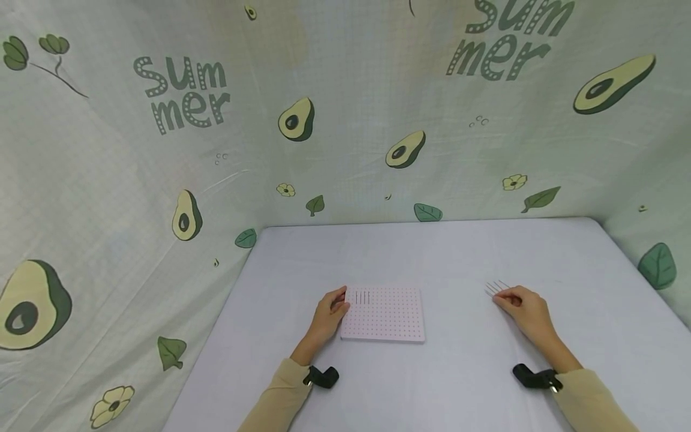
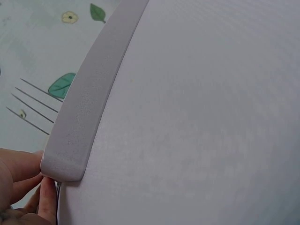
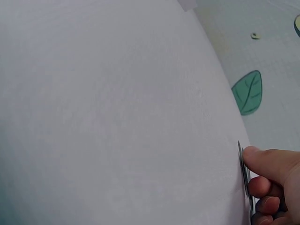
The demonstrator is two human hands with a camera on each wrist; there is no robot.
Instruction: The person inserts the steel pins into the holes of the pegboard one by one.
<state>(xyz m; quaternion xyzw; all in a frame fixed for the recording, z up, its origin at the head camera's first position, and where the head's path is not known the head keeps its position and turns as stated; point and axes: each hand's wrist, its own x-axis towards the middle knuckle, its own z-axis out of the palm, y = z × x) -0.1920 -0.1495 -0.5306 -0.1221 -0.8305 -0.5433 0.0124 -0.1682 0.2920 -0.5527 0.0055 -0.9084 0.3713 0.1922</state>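
Observation:
A pale pink-white pegboard point(image 1: 383, 315) with rows of small holes lies left of the table's middle. Several thin metal pins point(image 1: 363, 297) stand upright in its upper left part. At the board's left edge, my left hand point(image 1: 325, 317) pinches its corner; in the left wrist view the fingers point(image 2: 21, 166) meet the end of the board's side point(image 2: 86, 103). Over to the right, more thin metal pins point(image 1: 492, 288) lie on the table. The curled fingertips of my right hand point(image 1: 523, 309) touch these pins point(image 3: 244, 173); whether one is pinched is unclear.
A white cloth covers the table point(image 1: 448, 372). Behind and beside it hangs a pale curtain point(image 1: 345, 72) printed with avocados, leaves and lettering. Each wrist carries a black camera mount, one on the left point(image 1: 323, 377) and one on the right point(image 1: 534, 378).

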